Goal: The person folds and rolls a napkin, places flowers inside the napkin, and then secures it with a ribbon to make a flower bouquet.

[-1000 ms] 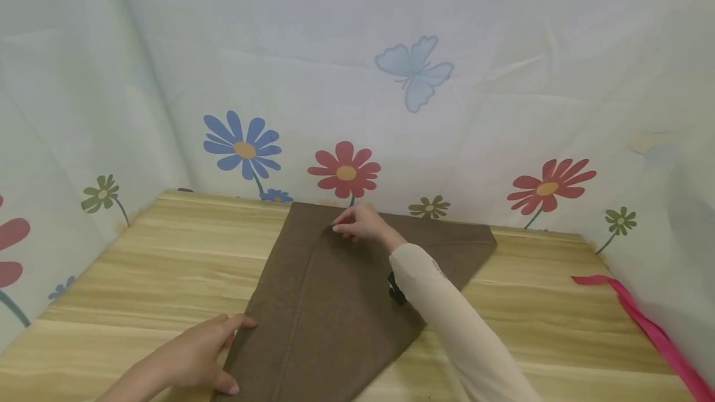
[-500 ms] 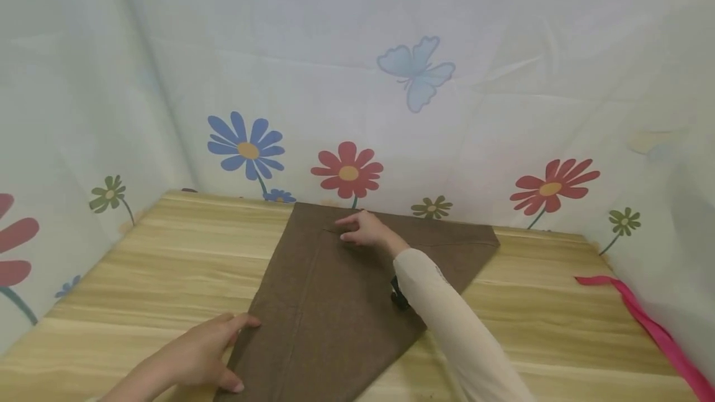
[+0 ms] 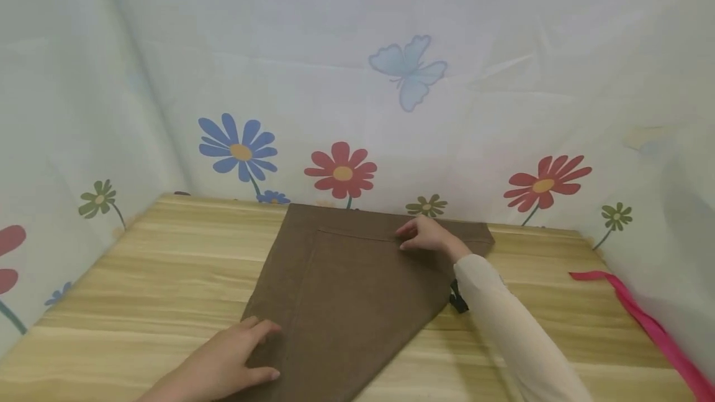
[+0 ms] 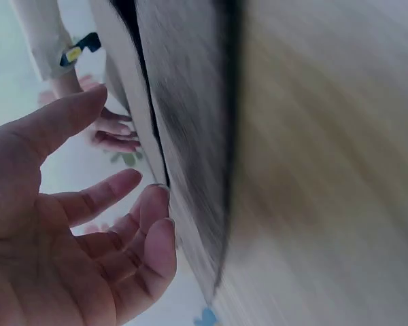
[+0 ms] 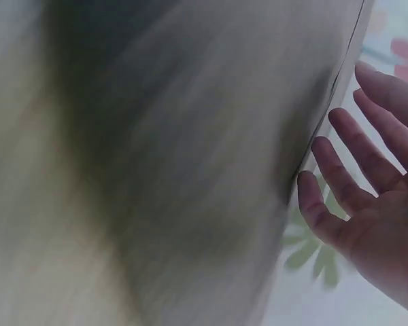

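Leftmost, a bare left hand [image 3: 226, 358], fingers apart, was over a flat brown cloth [image 3: 346, 303] at the frame's lower centre; rightward, a cream-sleeved right hand [image 3: 427, 234], fingers apart, was near its upper edge; a narrow pink ribbon [image 3: 648, 321] lay lower right.

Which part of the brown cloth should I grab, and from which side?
Probably the far right corner of the cloth, pinched from the right: it narrows to a blunt tip there, and the right hand is close by. The cloth lies flat, so that tip may need lifting first.
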Demonstrator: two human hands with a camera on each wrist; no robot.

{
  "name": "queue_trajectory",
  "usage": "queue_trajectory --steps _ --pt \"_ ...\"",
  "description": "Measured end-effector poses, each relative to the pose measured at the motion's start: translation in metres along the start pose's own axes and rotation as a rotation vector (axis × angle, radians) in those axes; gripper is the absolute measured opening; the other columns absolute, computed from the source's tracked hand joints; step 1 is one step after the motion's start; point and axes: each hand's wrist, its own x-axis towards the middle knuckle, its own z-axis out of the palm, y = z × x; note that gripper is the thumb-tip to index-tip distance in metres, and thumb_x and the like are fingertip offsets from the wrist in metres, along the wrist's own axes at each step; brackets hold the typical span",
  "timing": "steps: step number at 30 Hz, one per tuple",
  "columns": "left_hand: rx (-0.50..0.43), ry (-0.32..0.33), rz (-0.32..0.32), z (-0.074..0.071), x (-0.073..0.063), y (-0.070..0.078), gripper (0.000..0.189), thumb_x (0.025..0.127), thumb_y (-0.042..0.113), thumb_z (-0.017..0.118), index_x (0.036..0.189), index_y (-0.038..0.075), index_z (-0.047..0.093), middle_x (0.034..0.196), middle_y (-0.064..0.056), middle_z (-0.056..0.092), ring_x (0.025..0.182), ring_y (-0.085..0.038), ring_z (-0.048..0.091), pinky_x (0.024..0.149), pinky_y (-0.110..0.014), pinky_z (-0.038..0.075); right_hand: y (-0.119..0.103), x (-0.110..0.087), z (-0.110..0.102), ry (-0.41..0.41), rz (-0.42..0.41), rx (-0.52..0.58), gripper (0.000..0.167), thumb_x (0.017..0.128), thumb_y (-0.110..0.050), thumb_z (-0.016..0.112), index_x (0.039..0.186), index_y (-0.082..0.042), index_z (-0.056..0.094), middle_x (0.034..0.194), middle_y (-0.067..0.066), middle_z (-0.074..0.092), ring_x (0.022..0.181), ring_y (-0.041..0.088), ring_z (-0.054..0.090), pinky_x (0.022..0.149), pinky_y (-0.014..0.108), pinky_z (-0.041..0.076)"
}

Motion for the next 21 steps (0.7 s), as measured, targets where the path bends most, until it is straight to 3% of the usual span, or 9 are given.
queue_trajectory --steps 4,10,21 --pt "0.058 -0.007 0.032 0.008 0.005 0.005 0.061 0.071 0.040 0.074 0.116 0.005 0.054 0.104 -0.012 0.056 0.088 -0.030 0.059 0.069 -0.048 0.049 0.017 -0.013 -0.009 0.016 0.019 -0.064 0.033 0.075 -0.009 0.071 0.106 0.002 0.065 0.108 0.016 0.064 0.103 0.032 0.057 0.089 0.042 0.044" --pt "0.158 -0.038 0.009 0.014 0.013 0.008 0.067 0.065 0.037 0.078 0.115 0.001 0.053 0.102 -0.015 0.055 0.084 -0.029 0.059 0.068 -0.048 0.049 0.027 -0.020 -0.012 0.005 0.000 -0.154 0.035 0.073 -0.009 0.073 0.106 0.001 0.065 0.107 0.015 0.064 0.105 0.033 0.056 0.091 0.043 0.043" --pt "0.141 -0.022 0.009 0.013 0.014 0.006 0.068 0.062 0.038 0.080 0.115 0.004 0.054 0.101 -0.016 0.056 0.084 -0.032 0.059 0.070 -0.057 0.045 0.031 -0.022 -0.013 0.002 -0.010 -0.172 0.034 0.074 -0.012 0.073 0.105 -0.001 0.065 0.106 0.014 0.064 0.104 0.033 0.056 0.090 0.043 0.042"
